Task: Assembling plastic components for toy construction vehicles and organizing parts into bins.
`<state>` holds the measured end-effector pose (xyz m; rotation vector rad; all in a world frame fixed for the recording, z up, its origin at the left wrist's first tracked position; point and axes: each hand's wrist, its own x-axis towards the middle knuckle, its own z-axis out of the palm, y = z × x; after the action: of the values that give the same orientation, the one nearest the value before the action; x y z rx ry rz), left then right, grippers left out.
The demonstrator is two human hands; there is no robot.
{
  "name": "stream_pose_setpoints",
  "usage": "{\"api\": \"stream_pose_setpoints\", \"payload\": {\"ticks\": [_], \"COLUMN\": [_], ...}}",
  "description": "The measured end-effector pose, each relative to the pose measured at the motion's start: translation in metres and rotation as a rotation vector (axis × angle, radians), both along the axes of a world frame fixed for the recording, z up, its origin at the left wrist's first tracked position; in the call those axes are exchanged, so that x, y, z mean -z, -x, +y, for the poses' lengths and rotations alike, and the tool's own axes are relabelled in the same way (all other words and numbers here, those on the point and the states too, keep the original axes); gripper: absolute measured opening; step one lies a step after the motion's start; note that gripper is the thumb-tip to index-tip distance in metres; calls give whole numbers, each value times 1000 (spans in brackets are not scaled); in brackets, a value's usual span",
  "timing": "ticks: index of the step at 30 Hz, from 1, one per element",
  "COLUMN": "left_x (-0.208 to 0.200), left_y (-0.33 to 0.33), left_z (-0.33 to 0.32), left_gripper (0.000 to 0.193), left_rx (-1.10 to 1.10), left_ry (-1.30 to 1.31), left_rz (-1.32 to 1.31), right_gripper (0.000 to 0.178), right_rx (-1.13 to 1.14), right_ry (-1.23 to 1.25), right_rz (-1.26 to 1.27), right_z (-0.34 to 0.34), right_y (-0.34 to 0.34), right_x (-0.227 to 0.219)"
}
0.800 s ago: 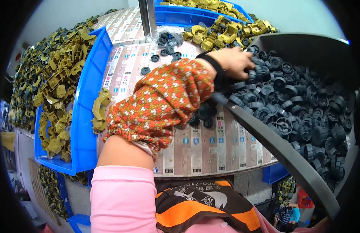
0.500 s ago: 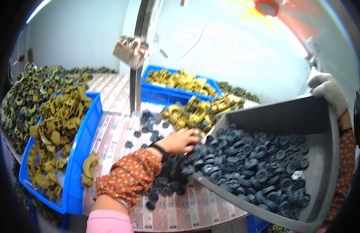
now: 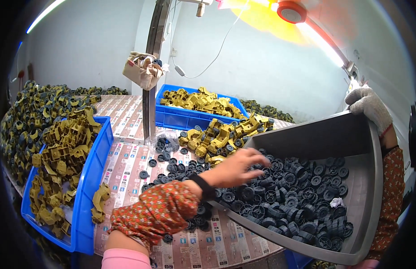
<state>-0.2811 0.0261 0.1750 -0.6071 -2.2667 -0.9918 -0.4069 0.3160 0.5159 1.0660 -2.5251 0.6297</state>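
Note:
My left hand (image 3: 238,168), bare with a black band at the wrist, hovers over the left side of a grey bin (image 3: 378,197). Its fingers are spread and I see nothing in them. Under and beyond it lie many dark toy wheels (image 3: 302,193) inside the bin. In a white knitted glove, my right hand (image 3: 370,106) grips the bin's far right corner. The bin is tilted, its low side towards the table. More loose wheels (image 3: 178,172) lie on the table, partly hidden behind my left forearm.
Yellow-green toy vehicle bodies (image 3: 217,136), some with wheels, are heaped beyond my left hand. Blue crates (image 3: 93,188) of yellow parts stand at the left and back. A metal post (image 3: 149,107) with a small box (image 3: 143,71) rises from the table. Finished-looking vehicles (image 3: 30,121) pile up far left.
My left hand has moved right, from the bin's edge to above the wheels inside, and its fingers have spread. My right hand keeps its grip on the bin. The view has shifted slightly.

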Motion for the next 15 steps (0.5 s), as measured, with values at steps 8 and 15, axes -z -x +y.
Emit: {"api": "stream_pose_setpoints", "payload": {"ticks": [8, 15], "left_x": [20, 38], "left_y": [9, 39], "left_z": [52, 14], "left_gripper": [51, 45], "left_rx": [56, -38], "left_ry": [402, 572], "left_rz": [-400, -107], "right_gripper": [39, 35], "right_rx": [-100, -644], "right_ry": [-26, -50], "right_rz": [-96, 509], "right_z": [-34, 35], "right_y": [-2, 40], "right_x": [13, 95]}}
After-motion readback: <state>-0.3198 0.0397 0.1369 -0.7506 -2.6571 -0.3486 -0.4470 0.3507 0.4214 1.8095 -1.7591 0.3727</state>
